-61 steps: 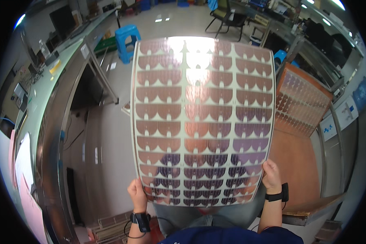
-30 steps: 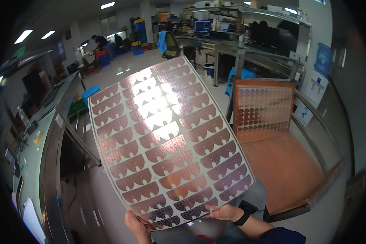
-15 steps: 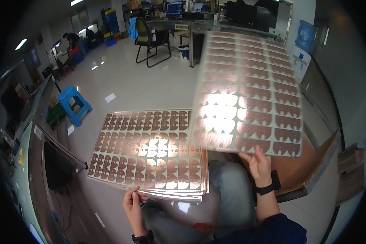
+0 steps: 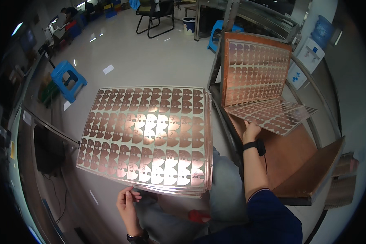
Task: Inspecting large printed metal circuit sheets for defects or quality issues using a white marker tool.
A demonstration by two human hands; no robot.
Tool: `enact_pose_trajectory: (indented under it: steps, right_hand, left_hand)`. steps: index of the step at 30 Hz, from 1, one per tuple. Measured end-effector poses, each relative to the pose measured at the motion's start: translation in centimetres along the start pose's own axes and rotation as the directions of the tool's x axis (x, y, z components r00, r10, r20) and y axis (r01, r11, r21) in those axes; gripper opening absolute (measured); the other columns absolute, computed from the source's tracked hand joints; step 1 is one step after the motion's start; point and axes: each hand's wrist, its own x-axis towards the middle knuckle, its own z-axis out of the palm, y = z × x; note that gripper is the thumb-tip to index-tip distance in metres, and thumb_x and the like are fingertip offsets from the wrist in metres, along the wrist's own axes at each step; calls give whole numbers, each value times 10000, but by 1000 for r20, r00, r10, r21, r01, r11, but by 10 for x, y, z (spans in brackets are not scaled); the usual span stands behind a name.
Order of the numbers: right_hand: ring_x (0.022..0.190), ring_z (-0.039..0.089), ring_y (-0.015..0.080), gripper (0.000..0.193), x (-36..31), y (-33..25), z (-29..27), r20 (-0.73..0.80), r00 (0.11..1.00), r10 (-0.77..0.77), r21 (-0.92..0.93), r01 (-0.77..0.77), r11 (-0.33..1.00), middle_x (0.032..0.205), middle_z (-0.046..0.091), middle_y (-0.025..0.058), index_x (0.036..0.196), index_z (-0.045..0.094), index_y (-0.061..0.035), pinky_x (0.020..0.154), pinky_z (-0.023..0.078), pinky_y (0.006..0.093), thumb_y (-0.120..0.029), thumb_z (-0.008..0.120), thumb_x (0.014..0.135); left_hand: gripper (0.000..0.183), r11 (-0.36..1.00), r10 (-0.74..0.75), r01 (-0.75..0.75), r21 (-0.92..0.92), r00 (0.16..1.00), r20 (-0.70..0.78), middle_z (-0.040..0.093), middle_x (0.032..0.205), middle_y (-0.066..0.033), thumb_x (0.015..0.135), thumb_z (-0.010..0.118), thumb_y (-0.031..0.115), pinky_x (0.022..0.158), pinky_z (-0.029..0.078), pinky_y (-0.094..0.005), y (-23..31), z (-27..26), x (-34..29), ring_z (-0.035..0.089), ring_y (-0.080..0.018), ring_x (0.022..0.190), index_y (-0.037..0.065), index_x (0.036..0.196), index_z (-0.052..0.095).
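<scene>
- Far left: blue stool [image 4: 68, 78] standing on the pale floor [image 4: 150, 61], well apart from the work
- Lower left: left hand [image 4: 127, 202], fingers curled up onto the near edge of a stack of copper-patterned panels [image 4: 146, 138], gripping it from beneath
- Centre: stack lying nearly flat over the lap, rows of half-round copper shapes facing up, glare on the middle rows
- Right of centre: right hand [image 4: 251, 131], black wristband just behind it, fingers closed on the near corner of a single copper panel [image 4: 272, 114], holding it low and almost level
- Right: single panel's far edge meeting the foot of an upright copper panel [image 4: 254, 73] leaning in a brown wooden rack [image 4: 313, 175]
- Far right, behind: water dispenser [image 4: 309, 57]
</scene>
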Motion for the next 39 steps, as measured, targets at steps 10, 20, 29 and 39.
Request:
enact_pose_trajectory:
  steps: [10, 20, 29, 39]
  right_hand:
    - [1215, 425, 285, 592, 46, -14, 115, 602, 728, -327, -344, 606, 718, 1332, 404, 214, 1382, 263, -25, 962, 380, 348, -220, 524, 887]
    - [1185, 441, 333, 349, -166, -15, 80, 921, -355, -162, 376, 917, 134, 1241, 498, 180, 1191, 518, -38, 1008, 329, 409, -143, 516, 858]
    - [1066, 531, 324, 285, -238, -61, -42, 913, -400, 79, 388, 912, 135, 1137, 565, 181, 1113, 579, -38, 904, 425, 385, -137, 537, 849]
    - [894, 613, 188, 315, -180, -105, -61, 961, 273, 35, -232, 733, 640, 997, 640, 125, 1203, 530, -10, 768, 479, 287, -116, 477, 911]
  left_hand:
    - [211, 995, -100, 100, -5, 993, -65, 603, 796, -81, 950, 422, 126, 623, 449, -221, -10, 10, -13, 557, -107, 688, -20, 1016, 560]
    - [195, 937, -205, 261, -232, 949, 241, 599, 924, -105, 945, 432, 113, 730, 495, -268, -44, 43, -40, 591, -147, 817, -17, 1078, 492]
    - [386, 653, -227, 132, -746, 974, -26, 452, 1278, -93, 956, 409, 187, 956, 396, -344, -41, 7, -71, 458, -192, 1149, 56, 1310, 327]
    - [253, 687, -214, 136, -714, 977, -20, 551, 1072, -49, 927, 489, 254, 805, 478, -280, -50, -46, -99, 552, -131, 960, 78, 1109, 465]
